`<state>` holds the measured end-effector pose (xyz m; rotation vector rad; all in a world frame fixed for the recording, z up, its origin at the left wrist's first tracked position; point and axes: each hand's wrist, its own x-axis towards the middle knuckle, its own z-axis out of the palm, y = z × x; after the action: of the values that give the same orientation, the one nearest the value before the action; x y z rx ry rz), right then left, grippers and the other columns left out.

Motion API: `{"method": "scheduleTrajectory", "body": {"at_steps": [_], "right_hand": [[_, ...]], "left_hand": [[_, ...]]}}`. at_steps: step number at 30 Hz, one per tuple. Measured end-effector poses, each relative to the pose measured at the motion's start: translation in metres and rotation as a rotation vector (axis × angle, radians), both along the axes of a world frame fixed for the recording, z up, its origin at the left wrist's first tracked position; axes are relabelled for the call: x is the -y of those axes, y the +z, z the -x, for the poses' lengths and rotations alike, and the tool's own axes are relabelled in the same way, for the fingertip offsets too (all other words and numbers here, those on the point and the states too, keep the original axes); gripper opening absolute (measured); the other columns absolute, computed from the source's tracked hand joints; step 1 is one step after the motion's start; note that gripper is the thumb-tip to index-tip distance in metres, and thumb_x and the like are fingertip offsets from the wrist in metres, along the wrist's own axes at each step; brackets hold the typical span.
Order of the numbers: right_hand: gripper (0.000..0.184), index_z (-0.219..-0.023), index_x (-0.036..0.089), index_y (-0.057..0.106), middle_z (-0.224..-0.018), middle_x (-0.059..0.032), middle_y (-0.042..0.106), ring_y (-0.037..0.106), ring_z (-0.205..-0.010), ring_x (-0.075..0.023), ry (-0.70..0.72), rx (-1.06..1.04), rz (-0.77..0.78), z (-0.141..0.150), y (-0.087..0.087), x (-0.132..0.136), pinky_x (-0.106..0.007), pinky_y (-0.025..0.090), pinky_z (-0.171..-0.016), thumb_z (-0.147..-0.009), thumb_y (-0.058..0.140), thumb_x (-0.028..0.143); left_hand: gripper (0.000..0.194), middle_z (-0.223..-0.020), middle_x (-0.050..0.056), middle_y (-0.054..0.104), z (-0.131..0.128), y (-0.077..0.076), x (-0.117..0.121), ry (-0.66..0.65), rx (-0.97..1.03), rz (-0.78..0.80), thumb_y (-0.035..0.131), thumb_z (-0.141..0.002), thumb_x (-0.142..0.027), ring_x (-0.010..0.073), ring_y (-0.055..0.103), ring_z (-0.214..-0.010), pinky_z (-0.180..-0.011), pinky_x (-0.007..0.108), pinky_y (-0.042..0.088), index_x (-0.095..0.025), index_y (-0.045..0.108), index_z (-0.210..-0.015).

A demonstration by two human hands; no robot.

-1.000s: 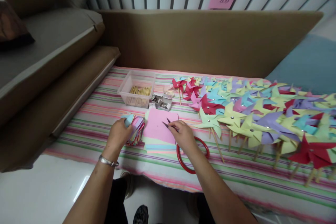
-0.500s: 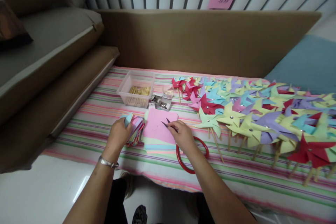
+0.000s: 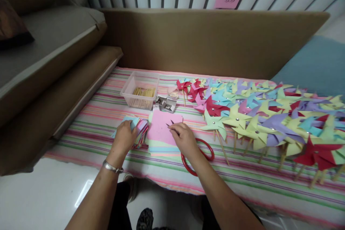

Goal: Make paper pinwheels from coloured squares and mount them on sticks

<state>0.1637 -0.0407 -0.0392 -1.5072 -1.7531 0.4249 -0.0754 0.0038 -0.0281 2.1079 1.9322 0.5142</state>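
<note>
Now our right hand (image 3: 184, 138) pinches one pair of red-handled scissors (image 3: 212, 150) over pink paper (image 3: 159, 125); our left hand (image 3: 124, 138) touches slips (image 3: 140, 133), grip unclear.

Striped cloth (image 3: 91, 118), pink-topped paper stack (image 3: 163, 127), clear tub (image 3: 138, 102), pinwheels (image 3: 277, 126)

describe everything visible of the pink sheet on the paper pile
The pink sheet looks like paper, plain and roughly square, with a few tiny dark specks near its middle. It lies flat on a pile of sheets whose green and blue edges show on its near side. A dark-tipped tool in the right hand reaches over its right part; contact is unclear.
</note>
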Motion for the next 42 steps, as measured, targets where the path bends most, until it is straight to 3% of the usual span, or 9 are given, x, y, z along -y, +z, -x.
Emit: {"method": "scheduleTrajectory", "body": {"at_steps": [5,12,18,25,36,42], "right_hand": [[0.027,-0.106,0.024,0.069,-0.089,-0.0048,0.065,0.057,-0.088,-0.0180,0.149,0.108,-0.047,0.039,0.006,-0.007,-0.031,0.044,-0.084,-0.089,0.051,0.014],[0.036,-0.122,0.029,0.062,-0.086,-0.0059,0.062,0.053,-0.083,-0.0191,0.148,0.391,-0.031,0.079,0.021,-0.033,-0.029,0.041,-0.077,-0.093,0.045,0.016],[0.037,-0.120,0.029,0.063,-0.086,-0.0070,0.063,0.054,-0.083,-0.0199,0.147,0.485,0.022,0.088,0.016,-0.039,-0.029,0.041,-0.076,-0.092,0.045,0.016],[0.035,-0.119,0.028,0.064,-0.085,-0.0072,0.063,0.054,-0.087,-0.0207,0.097,0.461,-0.023,0.094,0.020,-0.039,-0.029,0.041,-0.077,-0.094,0.042,0.018],[0.036,-0.117,0.030,0.066,-0.086,-0.0072,0.063,0.054,-0.087,-0.0209,0.107,0.514,0.022,0.096,0.014,-0.043,-0.029,0.041,-0.076,-0.093,0.042,0.017],[0.039,-0.118,0.032,0.064,-0.089,-0.0083,0.062,0.052,-0.088,-0.0229,0.140,0.575,0.027,0.097,0.019,-0.045,-0.032,0.038,-0.076,-0.090,0.044,0.014]], "left_hand": [[0.040,-0.105,0.020,0.064,0.000,-0.004,0.000,-0.003,-0.008,-0.018,0.044,-0.083,-0.025,0.0271,0.059,-0.101,-0.091,0.035,0.042,-0.003,0.056,-0.114],[0.042,-0.107,0.021,0.063,0.001,-0.005,0.000,0.011,-0.007,-0.040,0.044,-0.083,-0.024,0.0283,0.058,-0.104,-0.093,0.035,0.040,-0.001,0.055,-0.117],[0.038,-0.107,0.020,0.064,0.000,-0.003,0.001,0.024,0.012,-0.016,0.045,-0.083,-0.022,0.0282,0.058,-0.103,-0.091,0.035,0.041,-0.003,0.056,-0.114],[0.033,-0.101,0.018,0.065,0.000,-0.005,0.001,0.052,0.033,-0.004,0.047,-0.082,-0.022,0.0288,0.058,-0.104,-0.088,0.035,0.041,-0.007,0.058,-0.109],[0.029,-0.099,0.018,0.064,0.000,-0.003,0.001,0.037,0.036,0.006,0.047,-0.083,-0.022,0.0281,0.059,-0.102,-0.088,0.034,0.040,-0.007,0.059,-0.104],[0.029,-0.098,0.018,0.065,0.000,-0.001,0.002,0.045,0.035,0.014,0.047,-0.083,-0.024,0.0283,0.059,-0.101,-0.086,0.034,0.040,-0.007,0.059,-0.103]]}}
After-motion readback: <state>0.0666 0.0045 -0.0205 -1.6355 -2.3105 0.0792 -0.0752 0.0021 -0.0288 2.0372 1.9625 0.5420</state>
